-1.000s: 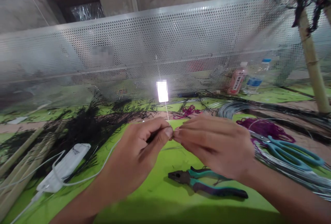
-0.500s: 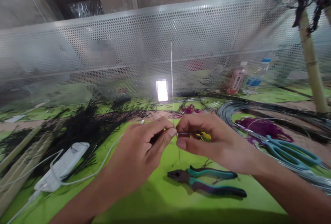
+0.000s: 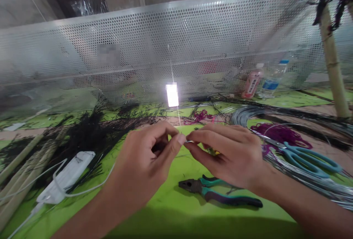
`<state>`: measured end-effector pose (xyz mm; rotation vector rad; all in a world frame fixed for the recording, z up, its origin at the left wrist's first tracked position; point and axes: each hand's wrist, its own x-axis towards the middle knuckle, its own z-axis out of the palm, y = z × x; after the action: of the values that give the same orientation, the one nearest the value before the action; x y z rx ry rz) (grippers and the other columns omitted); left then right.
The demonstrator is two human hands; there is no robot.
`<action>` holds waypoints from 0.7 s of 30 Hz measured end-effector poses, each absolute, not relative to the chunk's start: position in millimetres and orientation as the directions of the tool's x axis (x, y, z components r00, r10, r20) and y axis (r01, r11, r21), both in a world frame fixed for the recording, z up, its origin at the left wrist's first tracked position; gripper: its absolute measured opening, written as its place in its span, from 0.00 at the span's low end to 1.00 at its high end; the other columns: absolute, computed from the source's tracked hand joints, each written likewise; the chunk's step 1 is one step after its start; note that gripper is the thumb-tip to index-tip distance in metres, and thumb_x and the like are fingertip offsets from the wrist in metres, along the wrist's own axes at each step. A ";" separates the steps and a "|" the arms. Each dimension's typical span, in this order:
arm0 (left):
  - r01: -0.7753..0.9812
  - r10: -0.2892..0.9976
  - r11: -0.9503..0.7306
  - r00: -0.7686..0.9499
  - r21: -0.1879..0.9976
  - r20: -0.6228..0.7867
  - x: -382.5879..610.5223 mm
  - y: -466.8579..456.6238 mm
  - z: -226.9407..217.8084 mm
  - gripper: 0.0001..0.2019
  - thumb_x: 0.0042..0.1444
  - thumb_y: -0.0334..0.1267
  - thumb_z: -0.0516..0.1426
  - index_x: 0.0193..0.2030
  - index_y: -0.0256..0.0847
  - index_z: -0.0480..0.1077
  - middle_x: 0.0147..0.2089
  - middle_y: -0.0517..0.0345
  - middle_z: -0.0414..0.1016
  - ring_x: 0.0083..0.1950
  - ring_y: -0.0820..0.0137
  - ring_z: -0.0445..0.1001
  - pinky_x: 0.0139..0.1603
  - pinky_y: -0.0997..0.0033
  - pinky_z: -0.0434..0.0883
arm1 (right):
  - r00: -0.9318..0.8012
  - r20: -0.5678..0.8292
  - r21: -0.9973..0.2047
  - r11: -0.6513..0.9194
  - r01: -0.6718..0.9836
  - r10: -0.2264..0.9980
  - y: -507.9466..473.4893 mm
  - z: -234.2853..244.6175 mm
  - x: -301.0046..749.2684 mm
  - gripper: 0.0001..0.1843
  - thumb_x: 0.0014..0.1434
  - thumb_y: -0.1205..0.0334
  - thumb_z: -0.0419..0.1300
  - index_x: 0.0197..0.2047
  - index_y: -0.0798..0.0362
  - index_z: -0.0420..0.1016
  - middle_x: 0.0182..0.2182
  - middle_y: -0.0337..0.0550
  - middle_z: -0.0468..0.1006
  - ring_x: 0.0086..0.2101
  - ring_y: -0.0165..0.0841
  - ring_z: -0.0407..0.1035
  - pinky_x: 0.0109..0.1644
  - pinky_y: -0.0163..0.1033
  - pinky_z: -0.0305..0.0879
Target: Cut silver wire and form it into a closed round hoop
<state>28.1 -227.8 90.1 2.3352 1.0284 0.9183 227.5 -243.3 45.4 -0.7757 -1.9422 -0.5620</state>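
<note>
Beyond pliers (image 3: pixel 220 197), left hand (image 3: pixel 147 154) and right hand (image 3: pixel 231 152) pinch wire (image 3: pixel 188 142).

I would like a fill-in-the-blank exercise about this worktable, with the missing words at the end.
1. A thin wire rises between the left hand and the right hand, which partly hides one handle of the ____.
2. The scissors have ____ handles.
3. The cap of the pink bottle is ____.
4. The white cable runs out of sight behind the person's ____ forearm.

Missing words: pliers; blue; white; left.
</note>
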 end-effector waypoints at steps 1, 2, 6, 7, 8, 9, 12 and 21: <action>0.462 0.762 -0.639 0.490 0.615 0.424 26.9 -227.8 89.6 0.04 0.66 0.41 0.57 0.41 0.46 0.66 0.22 0.71 0.59 0.22 0.77 0.55 0.19 0.76 0.53 | -0.328 0.892 0.017 0.701 0.713 0.312 -243.0 45.4 227.4 0.02 0.64 0.68 0.62 0.38 0.52 0.75 0.29 0.39 0.80 0.26 0.27 0.71 0.31 0.35 0.66; 0.441 0.749 -0.654 0.487 0.615 0.448 25.9 -227.7 89.1 0.06 0.66 0.41 0.57 0.47 0.48 0.64 0.23 0.72 0.60 0.21 0.77 0.55 0.19 0.77 0.54 | -0.309 0.891 -0.020 0.711 0.703 0.332 -243.0 46.0 227.3 0.01 0.64 0.67 0.62 0.40 0.52 0.75 0.29 0.39 0.80 0.26 0.27 0.71 0.31 0.34 0.65; 0.401 0.571 -0.821 0.546 0.407 0.613 24.6 -225.7 87.9 0.16 0.66 0.33 0.57 0.57 0.51 0.61 0.37 0.66 0.72 0.27 0.79 0.67 0.29 0.78 0.69 | -0.259 0.876 -0.174 0.769 0.616 0.406 -244.3 53.0 227.1 0.04 0.65 0.69 0.60 0.40 0.52 0.74 0.29 0.39 0.78 0.27 0.26 0.69 0.29 0.34 0.63; 0.407 0.495 -0.863 0.560 0.300 0.664 24.7 -224.5 87.5 0.16 0.65 0.31 0.58 0.57 0.50 0.63 0.43 0.63 0.74 0.31 0.78 0.72 0.34 0.77 0.73 | -0.245 0.869 -0.215 0.773 0.596 0.430 -244.7 55.1 227.3 0.04 0.65 0.69 0.59 0.40 0.51 0.74 0.29 0.38 0.78 0.27 0.26 0.69 0.28 0.33 0.63; 0.411 0.406 -0.894 0.568 0.179 0.716 24.9 -222.9 87.0 0.17 0.64 0.29 0.58 0.57 0.48 0.66 0.48 0.60 0.75 0.37 0.77 0.75 0.40 0.76 0.75 | -0.236 0.859 -0.249 0.774 0.582 0.454 -245.0 56.9 227.6 0.05 0.65 0.69 0.59 0.39 0.51 0.74 0.29 0.38 0.77 0.26 0.26 0.68 0.28 0.33 0.62; 0.416 0.316 -0.907 0.568 0.065 0.760 25.0 -221.0 86.2 0.17 0.63 0.27 0.59 0.57 0.47 0.67 0.52 0.58 0.75 0.42 0.75 0.77 0.46 0.75 0.76 | -0.230 0.848 -0.279 0.772 0.572 0.477 -245.2 58.3 228.0 0.05 0.65 0.69 0.59 0.39 0.50 0.74 0.29 0.37 0.77 0.26 0.25 0.67 0.28 0.33 0.62; 0.387 0.157 -0.914 0.617 -0.123 0.771 24.9 -214.5 83.3 0.19 0.64 0.25 0.57 0.60 0.44 0.69 0.58 0.52 0.76 0.54 0.68 0.79 0.57 0.68 0.77 | -0.224 0.833 -0.314 0.766 0.561 0.506 -244.8 59.7 229.1 0.05 0.65 0.69 0.59 0.39 0.50 0.75 0.29 0.36 0.77 0.25 0.24 0.66 0.28 0.32 0.63; 0.330 0.028 -0.917 0.616 -0.225 0.787 25.0 -206.1 82.4 0.19 0.59 0.23 0.62 0.58 0.35 0.73 0.57 0.50 0.79 0.58 0.65 0.77 0.59 0.67 0.76 | -0.213 0.824 -0.341 0.761 0.553 0.525 -245.6 56.9 230.4 0.04 0.65 0.68 0.60 0.38 0.51 0.76 0.28 0.36 0.76 0.25 0.25 0.66 0.28 0.32 0.62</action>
<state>25.0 -206.1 82.4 3.1314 0.3606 1.5140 230.4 -245.6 56.9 -0.8279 -1.8647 -0.0318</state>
